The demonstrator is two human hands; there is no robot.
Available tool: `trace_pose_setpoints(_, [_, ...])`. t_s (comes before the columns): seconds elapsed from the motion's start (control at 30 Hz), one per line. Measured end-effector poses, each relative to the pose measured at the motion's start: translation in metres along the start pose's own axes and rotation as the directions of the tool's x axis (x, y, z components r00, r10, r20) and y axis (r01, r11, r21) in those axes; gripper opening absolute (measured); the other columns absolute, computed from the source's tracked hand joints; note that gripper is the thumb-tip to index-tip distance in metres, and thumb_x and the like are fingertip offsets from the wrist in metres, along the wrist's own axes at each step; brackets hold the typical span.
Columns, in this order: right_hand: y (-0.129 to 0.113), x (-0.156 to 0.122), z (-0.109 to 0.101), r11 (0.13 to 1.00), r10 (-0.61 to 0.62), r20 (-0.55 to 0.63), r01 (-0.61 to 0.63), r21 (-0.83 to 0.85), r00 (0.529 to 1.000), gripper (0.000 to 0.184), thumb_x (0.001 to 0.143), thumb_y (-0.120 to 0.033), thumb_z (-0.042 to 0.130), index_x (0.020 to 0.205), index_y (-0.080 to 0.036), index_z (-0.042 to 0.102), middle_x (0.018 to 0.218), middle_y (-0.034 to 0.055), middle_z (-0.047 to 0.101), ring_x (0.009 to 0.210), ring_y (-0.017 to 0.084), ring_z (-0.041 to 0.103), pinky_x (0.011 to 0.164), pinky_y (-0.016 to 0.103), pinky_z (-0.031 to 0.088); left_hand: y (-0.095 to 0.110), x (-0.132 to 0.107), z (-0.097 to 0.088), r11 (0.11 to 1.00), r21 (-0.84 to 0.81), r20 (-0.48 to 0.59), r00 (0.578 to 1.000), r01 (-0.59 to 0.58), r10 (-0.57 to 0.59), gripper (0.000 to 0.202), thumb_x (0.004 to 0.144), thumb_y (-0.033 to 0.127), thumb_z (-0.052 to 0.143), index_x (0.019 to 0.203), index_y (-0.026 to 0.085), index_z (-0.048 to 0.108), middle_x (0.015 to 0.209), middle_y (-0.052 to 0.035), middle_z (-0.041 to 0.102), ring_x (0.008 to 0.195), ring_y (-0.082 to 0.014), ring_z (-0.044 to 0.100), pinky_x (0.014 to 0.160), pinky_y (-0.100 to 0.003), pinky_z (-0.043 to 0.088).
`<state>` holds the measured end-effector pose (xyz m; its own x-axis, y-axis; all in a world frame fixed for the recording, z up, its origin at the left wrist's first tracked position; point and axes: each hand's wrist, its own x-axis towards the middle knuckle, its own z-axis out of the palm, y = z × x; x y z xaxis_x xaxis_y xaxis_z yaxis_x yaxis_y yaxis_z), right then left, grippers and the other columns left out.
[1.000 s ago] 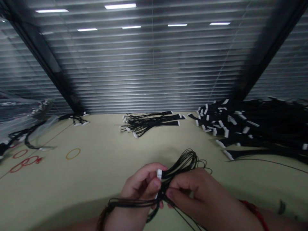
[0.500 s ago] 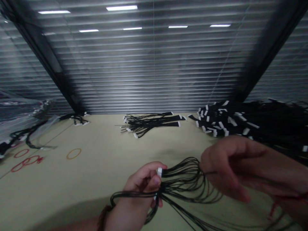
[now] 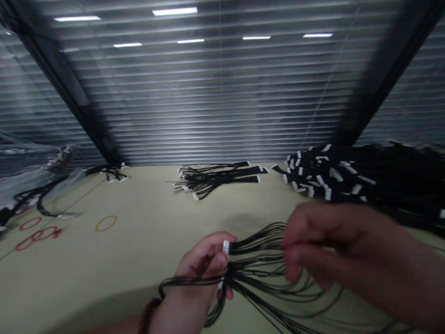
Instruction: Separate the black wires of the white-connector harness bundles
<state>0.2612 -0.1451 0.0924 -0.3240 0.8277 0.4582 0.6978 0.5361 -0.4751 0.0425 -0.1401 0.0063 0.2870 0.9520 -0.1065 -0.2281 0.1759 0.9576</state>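
Observation:
Low in the middle of the view, my left hand [image 3: 200, 283] pinches the white connector [image 3: 225, 247] of a black wire harness [image 3: 257, 273]. Its thin wires fan out to the right, while one bundle loops back over my left wrist. My right hand [image 3: 323, 250] is closed at the far side of the fan, thumb against fingers, with wires running up to the fingertips. Motion blurs it, and how many wires it grips is hidden.
Several black cables [image 3: 222, 176] with white ends lie at the table's back. A large cable pile [image 3: 365, 176] fills the right. At left are a clear plastic bag [image 3: 31, 171], a yellow rubber band [image 3: 106, 223] and red bands [image 3: 30, 223]. Blinds [image 3: 222, 102] stand behind.
My right hand has turned and moved slightly left, its fingers now closer together at the wires. My left hand, still on the connector, has shifted slightly left.

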Motion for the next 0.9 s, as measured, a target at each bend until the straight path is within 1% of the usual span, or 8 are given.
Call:
trace_pose_setpoints(0.03, [-0.007,-0.004,0.012,0.997,-0.007,0.143,-0.003,0.073,0.99,0.024,0.089,-0.026,0.046,0.07,-0.02,0.059,0.05,-0.008,0.055,0.038,0.004,0.047,0.037,0.014,0.032,0.0,-0.001,0.0,1.0,-0.014,-0.001,1.0,-0.002,0.002,0.029,0.072,0.045,0.069,0.091,0.023,0.066,0.06,0.0042,0.054,0.045,-0.0058,0.05,0.041,-0.013,0.04])
trace_pose_setpoints(0.07, [-0.013,-0.009,0.025,0.999,-0.019,0.158,0.011,0.048,0.987,0.016,0.085,-0.021,0.051,0.07,-0.021,0.058,0.055,-0.0074,0.057,0.046,0.006,0.052,0.041,0.016,0.036,-0.001,-0.002,-0.001,1.0,-0.027,-0.004,1.0,-0.004,0.004,0.029,0.072,0.044,0.069,0.092,0.024,0.066,0.062,0.0037,0.055,0.045,-0.0059,0.05,0.042,-0.014,0.041])
trace_pose_setpoints(0.17, [-0.021,-0.021,0.055,0.978,-0.126,-0.006,0.123,-0.169,0.992,0.025,0.09,-0.019,0.04,0.073,-0.02,0.057,0.067,-0.002,0.059,0.059,0.013,0.056,0.052,0.026,0.04,-0.007,-0.004,-0.003,0.998,-0.062,0.018,1.0,-0.013,0.015,0.026,0.074,0.044,0.067,0.092,0.024,0.067,0.064,0.0026,0.058,0.045,-0.0061,0.052,0.041,-0.014,0.043])
trace_pose_setpoints(0.23, [-0.02,-0.025,0.064,0.945,-0.226,-0.024,0.213,-0.249,0.974,0.036,0.095,-0.018,0.029,0.071,-0.019,0.055,0.066,-0.0011,0.058,0.059,0.013,0.054,0.054,0.028,0.038,-0.011,-0.004,-0.004,0.994,-0.102,0.06,0.997,-0.038,0.044,0.025,0.074,0.043,0.067,0.091,0.025,0.067,0.063,0.0025,0.058,0.044,-0.0064,0.052,0.039,-0.013,0.044])
trace_pose_setpoints(0.47, [-0.02,-0.027,0.065,0.904,-0.294,0.039,0.291,-0.312,0.955,0.046,0.099,-0.018,0.018,0.071,-0.019,0.054,0.064,-0.0019,0.055,0.057,0.012,0.052,0.055,0.028,0.037,-0.015,-0.001,-0.005,0.993,-0.108,0.083,0.995,-0.048,0.057,0.02,0.076,0.04,0.067,0.089,0.026,0.068,0.061,0.0032,0.058,0.043,-0.005,0.052,0.038,-0.011,0.045])
trace_pose_setpoints(0.63, [-0.027,-0.027,0.065,0.918,-0.251,0.069,0.26,-0.3,0.965,0.04,0.095,-0.01,0.024,0.069,-0.019,0.054,0.064,-0.0019,0.056,0.056,0.013,0.052,0.052,0.029,0.038,-0.015,-0.001,-0.006,0.994,-0.082,0.091,0.993,-0.073,0.08,0.021,0.075,0.041,0.067,0.09,0.026,0.069,0.062,0.0017,0.061,0.042,-0.0055,0.053,0.038,-0.011,0.044])
trace_pose_setpoints(0.77, [-0.028,-0.027,0.065,0.928,-0.268,0.093,0.283,-0.243,0.959,0.037,0.091,-0.006,0.027,0.071,-0.018,0.055,0.064,-0.0018,0.056,0.058,0.014,0.053,0.053,0.028,0.039,-0.013,-0.002,-0.005,0.993,-0.083,0.113,0.99,-0.079,0.088,0.019,0.077,0.038,0.067,0.092,0.027,0.068,0.063,0.0013,0.062,0.045,-0.0054,0.053,0.041,-0.011,0.045])
trace_pose_setpoints(0.9, [-0.025,-0.027,0.071,0.918,-0.328,0.018,0.323,-0.228,0.945,0.039,0.092,-0.006,0.023,0.071,-0.019,0.053,0.063,-0.0019,0.054,0.056,0.013,0.05,0.052,0.027,0.037,-0.012,-0.004,-0.005,0.991,-0.097,0.146,0.984,-0.089,0.103,0.017,0.078,0.035,0.065,0.093,0.027,0.068,0.064,0.0008,0.063,0.05,-0.007,0.054,0.044,-0.012,0.047])
